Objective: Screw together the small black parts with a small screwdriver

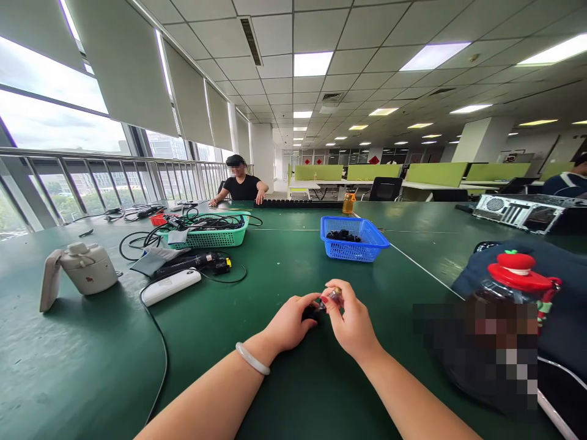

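Note:
Close together over the green table, my two hands meet at a small black part [310,313]. My left hand [287,322], with a pale bangle at its wrist, is closed around that part and hides most of it. Pinched in my right hand [352,322] is a small, slim item with a brass-coloured end [337,291]; its other end points toward the black part, and its exact kind cannot be made out. Beyond my hands stands a blue plastic basket [355,250] with small black pieces [343,236] in it.
A green basket [215,238] of tangled cables, a white power strip [172,286] and a pale bottle [89,269] stand left. To the right are a red-lidded bottle [516,272], dark cloth [472,269] and a computer case [518,212]. A person [243,186] sits across the table.

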Demonstrator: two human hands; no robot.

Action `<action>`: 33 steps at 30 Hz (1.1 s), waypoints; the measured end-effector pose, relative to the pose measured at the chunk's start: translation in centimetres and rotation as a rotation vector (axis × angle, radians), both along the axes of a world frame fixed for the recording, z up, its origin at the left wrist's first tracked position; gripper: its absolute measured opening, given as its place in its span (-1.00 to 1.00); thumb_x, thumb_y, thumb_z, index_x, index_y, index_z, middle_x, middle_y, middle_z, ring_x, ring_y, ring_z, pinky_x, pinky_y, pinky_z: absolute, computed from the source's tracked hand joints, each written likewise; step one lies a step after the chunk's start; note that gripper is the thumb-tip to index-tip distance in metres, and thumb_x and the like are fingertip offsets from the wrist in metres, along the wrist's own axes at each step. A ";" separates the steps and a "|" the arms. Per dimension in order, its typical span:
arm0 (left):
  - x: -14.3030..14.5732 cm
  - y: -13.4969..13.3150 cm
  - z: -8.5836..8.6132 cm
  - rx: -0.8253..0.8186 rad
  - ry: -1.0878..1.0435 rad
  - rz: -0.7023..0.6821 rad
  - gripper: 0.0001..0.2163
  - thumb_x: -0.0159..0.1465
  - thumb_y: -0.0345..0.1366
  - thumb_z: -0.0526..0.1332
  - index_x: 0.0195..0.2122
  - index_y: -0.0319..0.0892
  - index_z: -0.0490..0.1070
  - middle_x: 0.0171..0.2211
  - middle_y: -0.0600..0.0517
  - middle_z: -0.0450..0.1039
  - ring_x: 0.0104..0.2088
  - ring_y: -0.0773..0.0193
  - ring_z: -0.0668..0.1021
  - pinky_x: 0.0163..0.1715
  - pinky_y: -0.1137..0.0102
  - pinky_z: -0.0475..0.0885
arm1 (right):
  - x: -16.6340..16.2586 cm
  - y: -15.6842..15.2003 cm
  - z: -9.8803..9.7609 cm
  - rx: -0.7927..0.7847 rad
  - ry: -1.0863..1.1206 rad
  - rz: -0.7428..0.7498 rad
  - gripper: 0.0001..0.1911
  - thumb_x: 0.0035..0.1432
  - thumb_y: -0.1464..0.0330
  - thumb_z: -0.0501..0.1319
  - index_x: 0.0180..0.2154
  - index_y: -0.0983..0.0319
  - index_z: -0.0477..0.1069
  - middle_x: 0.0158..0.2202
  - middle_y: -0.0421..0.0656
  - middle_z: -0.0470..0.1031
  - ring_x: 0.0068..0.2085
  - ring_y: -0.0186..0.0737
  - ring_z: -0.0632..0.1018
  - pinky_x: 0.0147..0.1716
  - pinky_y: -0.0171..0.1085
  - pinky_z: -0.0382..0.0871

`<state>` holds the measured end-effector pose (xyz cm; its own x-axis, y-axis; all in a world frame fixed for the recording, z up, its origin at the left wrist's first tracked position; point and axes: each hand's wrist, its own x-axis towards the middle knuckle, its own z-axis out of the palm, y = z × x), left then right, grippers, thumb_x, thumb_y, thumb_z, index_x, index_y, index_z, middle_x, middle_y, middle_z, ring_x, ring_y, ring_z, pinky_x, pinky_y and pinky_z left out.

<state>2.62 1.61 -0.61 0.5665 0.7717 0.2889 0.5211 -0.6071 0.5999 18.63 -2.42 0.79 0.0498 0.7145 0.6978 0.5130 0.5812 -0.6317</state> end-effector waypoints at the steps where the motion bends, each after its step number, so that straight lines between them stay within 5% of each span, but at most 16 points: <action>1: 0.0 0.0 0.1 0.008 0.004 -0.007 -0.51 0.14 -0.45 0.23 0.12 -0.08 0.31 -0.07 0.03 0.50 -0.07 0.15 0.46 0.02 0.26 0.34 | -0.1 0.2 -0.2 -0.025 -0.016 0.012 -0.81 0.27 0.29 0.05 -0.09 0.15 0.28 -0.34 -0.15 0.54 -0.37 -0.19 0.58 -0.31 -0.24 0.49; 9: 0.0 -0.3 0.2 0.100 -0.046 -0.022 -0.53 0.20 -0.50 0.09 0.14 -0.07 0.31 0.04 -0.01 0.43 0.03 0.15 0.41 0.12 0.19 0.29 | 0.0 -0.3 0.2 0.011 0.054 0.051 -0.85 0.29 0.31 0.04 -0.12 0.13 0.29 -0.32 -0.18 0.52 -0.53 -0.31 0.49 -0.43 -0.27 0.47; 14: -0.1 -0.1 0.1 0.245 0.029 0.183 -0.54 0.26 -0.50 -0.03 0.14 -0.03 0.33 0.15 -0.03 0.29 0.12 0.13 0.31 0.17 0.15 0.25 | 0.6 -0.4 0.5 0.127 0.201 -0.081 -0.88 0.31 0.27 0.06 -0.15 0.14 0.26 -0.24 -0.13 0.49 -0.49 -0.32 0.49 -0.46 -0.27 0.47; 19: -0.5 0.0 -0.3 0.204 0.252 0.378 -0.60 0.28 -0.44 -0.04 0.06 -0.18 0.44 0.18 -0.18 0.25 0.07 -0.03 0.33 0.08 0.08 0.31 | 1.8 1.3 -0.4 -0.001 0.129 -0.184 -0.84 0.29 0.28 0.02 -0.15 0.17 0.28 -0.27 -0.11 0.52 -0.45 -0.26 0.54 -0.40 -0.22 0.50; 29: -0.5 -0.2 -0.5 0.192 0.314 0.412 -0.65 0.37 -0.24 -0.07 -0.16 -0.18 0.52 -0.05 -0.20 0.42 0.04 -0.02 0.37 0.05 0.07 0.29 | 2.1 2.0 -1.0 -0.102 0.112 -0.219 -0.80 0.25 0.25 -0.01 -0.17 0.18 0.28 -0.29 -0.07 0.56 -0.48 -0.21 0.55 -0.47 -0.22 0.46; 33: -0.2 -0.6 0.1 0.151 0.290 0.405 -0.62 0.36 -0.09 -0.04 0.01 -0.12 0.44 0.09 -0.15 0.36 0.10 -0.08 0.32 0.05 -0.01 0.27 | 1.7 1.9 -0.9 -0.125 0.123 -0.199 -0.81 0.23 0.26 0.00 -0.18 0.17 0.27 -0.34 -0.10 0.55 -0.52 -0.22 0.53 -0.47 -0.23 0.44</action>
<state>2.46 1.01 -0.56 0.3042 0.9076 0.2895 0.8642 -0.3907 0.3170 20.36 -0.50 -0.13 0.2767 0.7625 0.5848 0.5242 0.3903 -0.7569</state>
